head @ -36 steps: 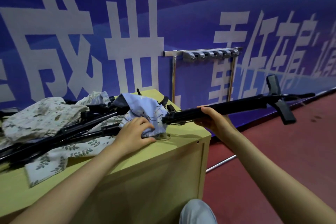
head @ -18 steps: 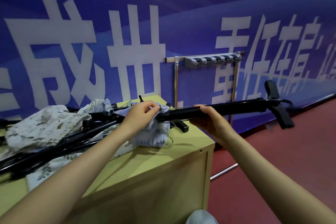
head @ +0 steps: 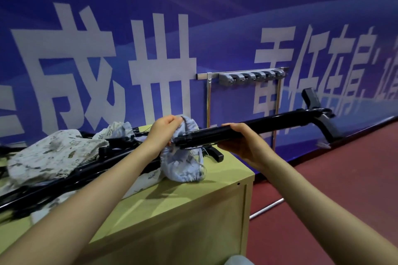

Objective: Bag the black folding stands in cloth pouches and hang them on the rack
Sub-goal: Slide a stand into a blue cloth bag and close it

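Currently held stand: black folding stand (head: 269, 123), a long glossy black tube lying roughly level, running from the worktop's far right corner out past its right edge over the red floor (head: 344, 178); angled black parts branch off at its far end.
Right hand (head: 243, 144): palm under the tube, fingers curled over its top, gripping the stand near its left end.
Left hand (head: 161, 133): fingertips pinching the rim of the pale blue cloth pouch (head: 183, 163) just beside the stand's left tip.
Pouch, held: light blue fabric with a faint leaf print and a gathered edge; its lower part sags onto the worktop near the far right corner. The stand's tip sits at the pouch mouth; whether it is inside cannot be told.
Pouches, spare: a cream floral pouch (head: 53, 157) lies crumpled toward the left edge; another printed piece (head: 116, 131) lies behind it near the far edge. Contents not visible.
Stands, spare: more black folding stands (head: 86, 170) lie in a heap across the left half of the worktop, partly under the cloth.
Worktop (head: 204, 178): yellow-green wooden cabinet top.
Rack (head: 252, 75): silver rail on two thin posts, carrying a row of grey clips, standing against the wall beyond the far right corner.
Writing: large white Chinese characters on the blue banner (head: 193, 6); "成" and "世" read clearly, the rest only in part.
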### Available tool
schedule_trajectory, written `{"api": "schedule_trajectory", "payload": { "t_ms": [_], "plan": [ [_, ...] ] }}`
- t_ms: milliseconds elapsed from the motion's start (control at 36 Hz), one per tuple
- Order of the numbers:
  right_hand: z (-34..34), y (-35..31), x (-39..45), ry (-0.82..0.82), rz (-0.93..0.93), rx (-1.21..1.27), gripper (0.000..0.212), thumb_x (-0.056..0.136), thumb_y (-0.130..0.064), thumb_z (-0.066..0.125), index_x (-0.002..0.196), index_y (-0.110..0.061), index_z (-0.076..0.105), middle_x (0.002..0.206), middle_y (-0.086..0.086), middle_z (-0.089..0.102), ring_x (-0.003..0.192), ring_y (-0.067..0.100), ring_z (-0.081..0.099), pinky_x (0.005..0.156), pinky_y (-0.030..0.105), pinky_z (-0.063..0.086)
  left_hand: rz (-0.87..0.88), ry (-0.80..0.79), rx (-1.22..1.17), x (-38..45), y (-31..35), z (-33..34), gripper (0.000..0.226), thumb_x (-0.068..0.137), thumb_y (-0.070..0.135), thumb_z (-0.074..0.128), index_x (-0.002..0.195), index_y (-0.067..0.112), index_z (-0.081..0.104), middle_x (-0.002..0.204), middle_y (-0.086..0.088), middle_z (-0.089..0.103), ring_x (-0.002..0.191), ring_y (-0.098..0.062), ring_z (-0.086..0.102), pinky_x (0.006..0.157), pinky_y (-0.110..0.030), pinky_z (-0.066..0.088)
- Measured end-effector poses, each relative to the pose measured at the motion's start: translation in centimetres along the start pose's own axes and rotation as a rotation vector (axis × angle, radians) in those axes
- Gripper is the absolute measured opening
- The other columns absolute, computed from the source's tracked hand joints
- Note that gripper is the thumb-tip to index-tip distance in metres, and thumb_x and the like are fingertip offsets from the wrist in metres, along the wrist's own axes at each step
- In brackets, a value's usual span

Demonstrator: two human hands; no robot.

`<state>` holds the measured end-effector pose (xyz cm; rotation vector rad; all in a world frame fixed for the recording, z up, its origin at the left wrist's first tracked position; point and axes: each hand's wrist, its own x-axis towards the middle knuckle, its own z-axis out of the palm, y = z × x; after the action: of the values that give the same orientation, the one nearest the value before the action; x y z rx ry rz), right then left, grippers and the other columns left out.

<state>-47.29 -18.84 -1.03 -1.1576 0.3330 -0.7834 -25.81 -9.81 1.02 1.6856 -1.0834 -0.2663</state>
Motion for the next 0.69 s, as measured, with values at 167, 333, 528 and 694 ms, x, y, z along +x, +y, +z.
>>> {"api": "schedule_trajectory", "payload": {
  "t_ms": [167,333,528,694],
  "plan": [
    [0.8,1.3,1.9,0.241,-0.009,0.042,0.022,0.088,-0.017,0.067,0.1,0.001,0.068,0.096,0.019,0.072,0.093,0.032,0.071,0.084,0.037,0.056,-0.035,-0.009,-0.024,-0.4,0.2,0.0,0.032,0.098,0.027,0.048,0.092,-0.001,0.063,0.082,-0.012,0.054,0.073,-0.02,0.048,0.064,-0.03,0.036],
    [2.7,1.5,4.0,0.196,-0.022,-0.056,0.033,0.087,-0.019,0.069,0.108,0.006,0.066,0.102,0.023,0.071,0.095,0.032,0.071,0.085,0.035,0.058,-0.113,-0.006,-0.169,-0.3,0.7,-0.8,0.017,0.098,0.025,0.046,0.092,0.012,0.055,0.08,-0.013,0.046,0.06,-0.02,0.046,0.046,-0.023,0.035],
    [5.2,0.6,5.3,-0.03,-0.091,-0.289,0.027,0.087,-0.018,0.07,0.103,0.004,0.068,0.106,0.023,0.07,0.096,0.03,0.071,0.085,0.037,0.058,-0.149,0.132,-0.326,0.1,0.6,-3.8,0.02,0.087,0.035,0.056,0.09,0.015,0.055,0.084,-0.012,0.05,0.075,-0.024,0.046,0.066,-0.036,0.036],
    [7.1,0.2,6.3,-0.099,-0.118,-0.543,0.035,0.077,-0.021,0.075,0.101,0.003,0.066,0.1,0.021,0.071,0.093,0.028,0.071,0.088,0.042,0.058,-0.132,0.088,-0.535,-0.1,1.5,-5.7,0.028,0.095,0.029,0.056,0.1,0.005,0.069,0.099,-0.021,0.069,0.088,-0.029,0.065,0.086,-0.045,0.053]
  ]
}}
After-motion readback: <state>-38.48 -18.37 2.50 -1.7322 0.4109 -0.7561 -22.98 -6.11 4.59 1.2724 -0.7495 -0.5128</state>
